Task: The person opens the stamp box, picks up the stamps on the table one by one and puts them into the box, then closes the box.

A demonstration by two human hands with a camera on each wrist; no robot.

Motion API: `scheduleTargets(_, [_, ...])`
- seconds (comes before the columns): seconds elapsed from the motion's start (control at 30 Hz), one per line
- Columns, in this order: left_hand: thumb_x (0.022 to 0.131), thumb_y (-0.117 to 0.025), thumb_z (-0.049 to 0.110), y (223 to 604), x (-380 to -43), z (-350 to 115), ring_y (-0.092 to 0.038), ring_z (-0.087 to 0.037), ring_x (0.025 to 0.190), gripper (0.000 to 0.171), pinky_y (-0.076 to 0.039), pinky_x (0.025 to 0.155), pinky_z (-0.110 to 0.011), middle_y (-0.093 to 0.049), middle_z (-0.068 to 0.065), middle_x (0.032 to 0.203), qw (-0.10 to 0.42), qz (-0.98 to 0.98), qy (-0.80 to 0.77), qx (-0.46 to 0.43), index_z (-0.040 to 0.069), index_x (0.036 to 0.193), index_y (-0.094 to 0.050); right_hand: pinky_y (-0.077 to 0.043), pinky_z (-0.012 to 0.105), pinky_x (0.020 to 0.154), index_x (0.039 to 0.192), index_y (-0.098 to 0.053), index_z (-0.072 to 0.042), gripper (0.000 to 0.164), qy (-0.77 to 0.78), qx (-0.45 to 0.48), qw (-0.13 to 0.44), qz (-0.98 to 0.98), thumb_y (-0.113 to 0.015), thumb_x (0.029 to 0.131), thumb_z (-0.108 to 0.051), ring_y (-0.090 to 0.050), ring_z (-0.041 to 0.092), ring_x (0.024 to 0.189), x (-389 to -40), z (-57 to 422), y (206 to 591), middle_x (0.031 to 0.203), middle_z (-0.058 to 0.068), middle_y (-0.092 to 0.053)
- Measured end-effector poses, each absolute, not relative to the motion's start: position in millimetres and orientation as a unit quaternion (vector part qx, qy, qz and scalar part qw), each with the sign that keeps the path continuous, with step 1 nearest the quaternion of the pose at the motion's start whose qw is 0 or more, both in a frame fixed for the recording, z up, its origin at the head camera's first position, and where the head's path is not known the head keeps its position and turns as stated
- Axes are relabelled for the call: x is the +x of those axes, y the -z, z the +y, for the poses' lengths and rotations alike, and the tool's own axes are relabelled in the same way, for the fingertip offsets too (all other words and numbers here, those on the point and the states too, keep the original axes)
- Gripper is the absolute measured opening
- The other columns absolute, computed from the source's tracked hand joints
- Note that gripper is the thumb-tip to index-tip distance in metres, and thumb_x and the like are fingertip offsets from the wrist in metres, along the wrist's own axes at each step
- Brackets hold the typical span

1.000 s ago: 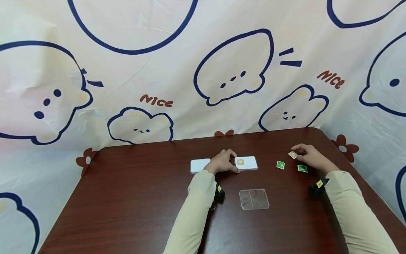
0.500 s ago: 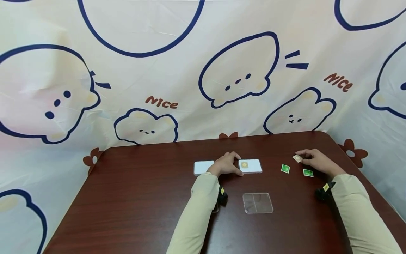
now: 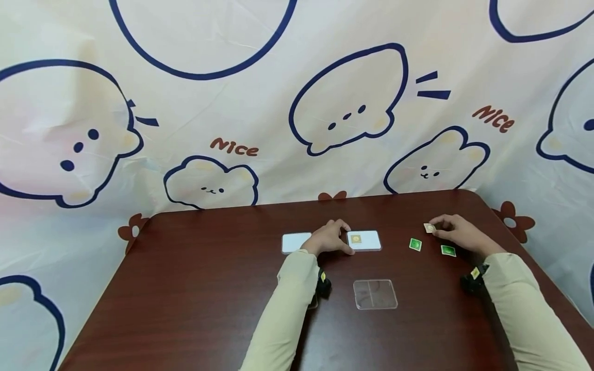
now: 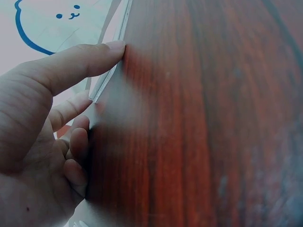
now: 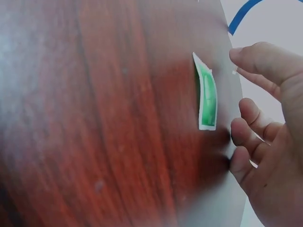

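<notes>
My left hand holds a flat white rectangular case with a clear rim, thumb on its near edge and forefinger at its far edge. On the case's left half lies a small gold square. To the right, my right hand pinches a small cream square piece with a gold mark between thumb and forefinger, close over the table. Two green squares with white borders lie near it, the left one and the right one. The right wrist view shows a curled-looking green square beside my fingers.
A second white case lies left of my left hand, partly covered by it. Nearer me is a clear divided tray. Another clear edge peeks out beside my left wrist. Printed cloth hangs behind the table.
The cream square in my right fingers has turned a little and shifted slightly left. My left hand stays on the white case. The head view has shifted slightly.
</notes>
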State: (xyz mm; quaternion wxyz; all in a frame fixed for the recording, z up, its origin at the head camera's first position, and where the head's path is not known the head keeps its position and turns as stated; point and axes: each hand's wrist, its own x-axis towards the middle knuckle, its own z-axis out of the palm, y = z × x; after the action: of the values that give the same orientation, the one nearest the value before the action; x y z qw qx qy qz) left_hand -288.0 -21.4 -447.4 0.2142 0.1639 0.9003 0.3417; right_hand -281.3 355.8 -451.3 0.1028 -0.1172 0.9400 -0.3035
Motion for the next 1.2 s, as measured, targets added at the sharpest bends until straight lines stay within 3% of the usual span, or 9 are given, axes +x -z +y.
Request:
scheduleTargets(0.4, [0.077, -0.081, 0.033, 447, -287, -27, -0.049, -0.018, 0.095, 0.057, -0.042, 0.079, -0.031, -0.047, -0.001, 0.113, 0.218, 0.899, -0.344, 0.157, 0.023, 0.125, -0.051, -0.048, 0.044, 0.081, 0.117, -0.061, -0.004, 0.040, 0.286, -0.118, 0.110, 0.945, -0.064, 0.093, -0.035, -0.052, 0.027, 0.097, -280, 319, 432, 0.112, 0.018, -0.056])
scheduleTargets(1.0, [0.077, -0.081, 0.034, 448, -287, -23, -0.049, -0.017, 0.093, 0.056, -0.042, 0.078, -0.030, -0.047, -0.001, 0.111, 0.214, 0.902, -0.338, 0.163, 0.023, 0.123, -0.052, -0.043, 0.035, 0.078, 0.112, -0.065, -0.014, 0.026, 0.254, -0.190, 0.106, 0.942, -0.067, 0.091, -0.030, -0.048, 0.021, 0.089, -283, 248, 440, 0.104, 0.010, -0.055])
scheduleTargets(1.2, [0.077, -0.081, 0.035, 447, -288, -22, -0.049, -0.017, 0.092, 0.057, -0.041, 0.077, -0.029, -0.048, 0.000, 0.110, 0.211, 0.904, -0.334, 0.163, 0.023, 0.124, -0.052, -0.044, 0.037, 0.080, 0.110, -0.065, -0.015, 0.024, 0.236, -0.205, 0.105, 0.944, -0.067, 0.091, -0.030, -0.049, 0.019, 0.088, -286, 234, 445, 0.103, 0.009, -0.056])
